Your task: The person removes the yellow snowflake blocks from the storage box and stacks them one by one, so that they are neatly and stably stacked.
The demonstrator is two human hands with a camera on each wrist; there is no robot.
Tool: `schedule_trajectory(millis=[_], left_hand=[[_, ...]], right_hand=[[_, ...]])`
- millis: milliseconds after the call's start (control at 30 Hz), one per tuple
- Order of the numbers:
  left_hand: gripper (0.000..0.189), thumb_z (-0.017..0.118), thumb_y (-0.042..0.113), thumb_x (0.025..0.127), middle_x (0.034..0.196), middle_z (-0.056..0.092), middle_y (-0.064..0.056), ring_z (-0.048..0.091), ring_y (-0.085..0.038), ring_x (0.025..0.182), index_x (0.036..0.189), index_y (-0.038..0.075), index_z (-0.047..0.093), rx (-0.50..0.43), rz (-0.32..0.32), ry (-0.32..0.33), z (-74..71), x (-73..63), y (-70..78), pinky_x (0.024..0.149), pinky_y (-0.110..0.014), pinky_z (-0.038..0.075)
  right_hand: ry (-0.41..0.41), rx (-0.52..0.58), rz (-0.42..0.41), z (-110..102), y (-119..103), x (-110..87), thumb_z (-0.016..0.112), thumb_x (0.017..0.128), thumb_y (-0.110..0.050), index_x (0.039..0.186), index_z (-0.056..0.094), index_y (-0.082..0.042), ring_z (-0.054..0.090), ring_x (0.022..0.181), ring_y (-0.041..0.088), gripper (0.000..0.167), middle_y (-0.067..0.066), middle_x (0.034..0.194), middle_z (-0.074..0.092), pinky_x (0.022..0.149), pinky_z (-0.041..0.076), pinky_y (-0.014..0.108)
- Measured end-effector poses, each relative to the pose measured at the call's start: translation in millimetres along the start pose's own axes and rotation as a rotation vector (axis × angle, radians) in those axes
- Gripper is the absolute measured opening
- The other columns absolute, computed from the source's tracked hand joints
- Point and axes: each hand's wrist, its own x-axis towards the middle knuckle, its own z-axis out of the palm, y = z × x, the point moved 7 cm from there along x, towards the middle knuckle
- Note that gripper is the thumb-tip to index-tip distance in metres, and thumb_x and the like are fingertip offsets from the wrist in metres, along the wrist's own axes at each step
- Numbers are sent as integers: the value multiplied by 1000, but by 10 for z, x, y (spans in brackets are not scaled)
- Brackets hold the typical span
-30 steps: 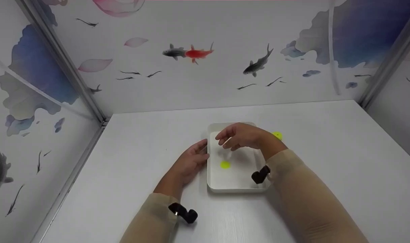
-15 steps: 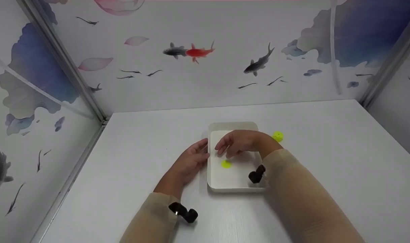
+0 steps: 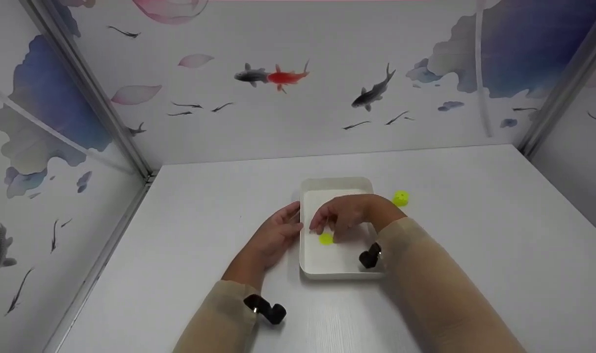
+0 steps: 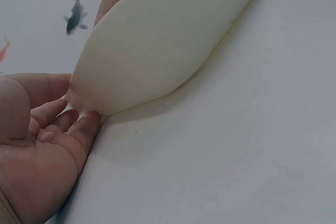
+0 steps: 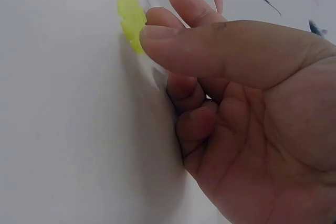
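A white rectangular tray (image 3: 342, 268) lies on the table, with a small flat bright yellow piece (image 3: 326, 239) inside it. My left hand (image 3: 276, 234) rests against the tray's left side; in the left wrist view its fairly straight fingers and thumb touch the outer wall. Over the tray, my right hand (image 3: 346, 212) reaches down with bent fingers. In the right wrist view the thumb tip and one fingertip stand right at the edge of the yellow piece (image 5: 128, 14), which has an uneven outline. Whether they touch it I cannot tell.
A bright yellow ball-like thing (image 3: 401, 198) with small dark spots sits on the white table (image 3: 474, 235), right of the tray. Panels painted with fish (image 3: 374, 93) rise behind the table and at both sides. Each sleeve has a small black camera (image 3: 370, 256) at the wrist.
My right hand has come down and toward the near side of the tray, bringing its fingertips from above to beside the yellow piece. The left hand has stayed at the tray's side.
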Motion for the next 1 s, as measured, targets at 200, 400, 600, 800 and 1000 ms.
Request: schedule_trajectory(millis=[200,400,600,800,1000], left_hand=[[71,62,1,103,177,34,-1,28,-22,166,167,16,37,4,-14,10,-24,2,-4,134,-44,30],[70,62,1,103,176,35,0,29,-22,166,167,16,39,13,-16,13,-30,8,-16,134,-44,30],[69,62,2,103,176,35,0,29,-22,166,167,16,39,4,-13,14,-32,14,-21,134,-44,31],[68,63,4,104,176,35,1,30,-23,166,167,17,39,15,-17,22,-24,9,-27,133,-44,34],[68,63,3,103,175,38,2,33,-22,165,166,19,42,7,-25,33,-35,3,-28,132,-43,35]], right_hand=[[31,-67,-16,5,-37,-5,80,86,3,113,76,-45,58,106,17,55,-11,112,71,96,47,34],[37,-73,-10,7,-36,-1,80,87,0,112,77,-46,59,109,18,52,-11,113,70,100,48,37],[71,-46,40,-6,8,9,81,90,-5,108,80,-44,58,108,17,43,-9,108,70,100,47,36],[133,-51,79,-53,32,31,79,94,-12,101,82,-39,59,103,19,28,-4,101,71,96,49,38],[157,13,94,-94,51,43,80,94,-19,108,81,-35,61,105,19,21,-6,109,74,98,50,37]])
